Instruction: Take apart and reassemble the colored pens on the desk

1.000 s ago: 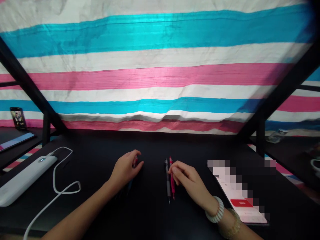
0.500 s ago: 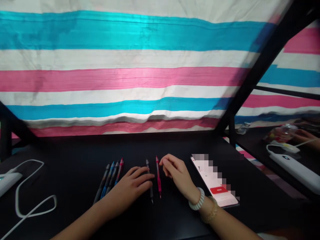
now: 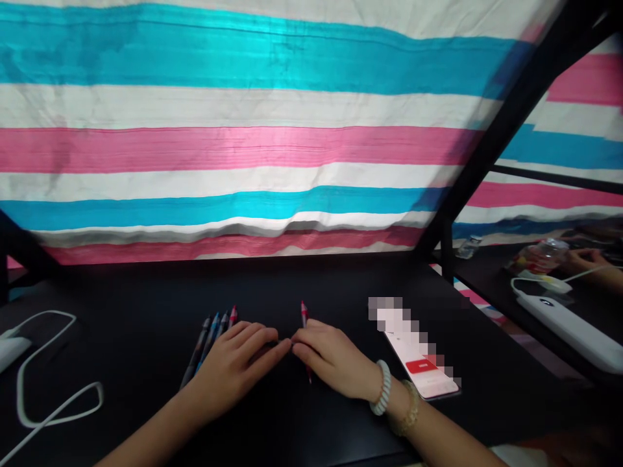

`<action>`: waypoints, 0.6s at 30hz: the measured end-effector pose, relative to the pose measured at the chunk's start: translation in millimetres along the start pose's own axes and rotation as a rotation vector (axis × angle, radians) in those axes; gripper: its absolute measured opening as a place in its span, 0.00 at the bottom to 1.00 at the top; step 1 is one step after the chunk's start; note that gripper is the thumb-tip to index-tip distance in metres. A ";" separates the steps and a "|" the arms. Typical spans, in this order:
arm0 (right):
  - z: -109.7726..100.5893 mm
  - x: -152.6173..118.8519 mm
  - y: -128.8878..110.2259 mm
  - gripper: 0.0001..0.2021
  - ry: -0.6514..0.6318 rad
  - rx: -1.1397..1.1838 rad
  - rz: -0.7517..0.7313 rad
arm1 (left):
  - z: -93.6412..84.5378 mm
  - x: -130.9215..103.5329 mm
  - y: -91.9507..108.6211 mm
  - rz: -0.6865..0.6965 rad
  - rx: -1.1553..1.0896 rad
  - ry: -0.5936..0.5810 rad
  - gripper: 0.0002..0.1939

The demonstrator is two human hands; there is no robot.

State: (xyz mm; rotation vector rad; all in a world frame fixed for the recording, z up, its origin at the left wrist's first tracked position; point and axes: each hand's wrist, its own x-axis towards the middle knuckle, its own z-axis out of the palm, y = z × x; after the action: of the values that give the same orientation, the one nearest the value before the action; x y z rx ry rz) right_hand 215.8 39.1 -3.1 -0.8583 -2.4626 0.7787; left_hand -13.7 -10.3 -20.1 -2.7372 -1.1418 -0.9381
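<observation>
Several pens lie side by side on the black table, partly covered by my left hand. The fingers of my left hand are bent together around a dark pen, mostly hidden, whose end reaches toward my right fingertips. My right hand is closed, with thumb and forefinger pinched at that end, close to the left fingertips. A pink pen lies under my right hand, its top and tip showing.
A phone with a lit screen lies right of my right hand. A white cable curls at the left. On another table at the right are a power bank, a jar and a person's hand.
The dark pen that lay between my hands has been picked up. My right hand has moved left over the pink pen, and the fingertips of both hands have come together.
</observation>
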 end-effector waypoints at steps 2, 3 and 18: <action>2.1 -1.1 1.1 0.15 -0.048 -0.057 -0.011 | 1.7 -3.1 -2.4 -0.047 0.034 0.021 0.25; 2.8 -1.3 1.7 0.15 -0.055 -0.075 -0.004 | 3.2 -3.9 -3.7 -0.078 0.066 0.021 0.25; 13.5 -0.1 6.2 0.13 -0.026 -0.307 -0.019 | 6.0 6.8 16.0 -0.312 0.322 -0.353 0.09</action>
State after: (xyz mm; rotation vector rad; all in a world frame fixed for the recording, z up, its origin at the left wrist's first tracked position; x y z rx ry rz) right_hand 211.2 38.1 -17.2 -0.9321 -2.6511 0.4117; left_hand 3.6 -16.2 -18.2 -2.5607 -1.6442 -0.2455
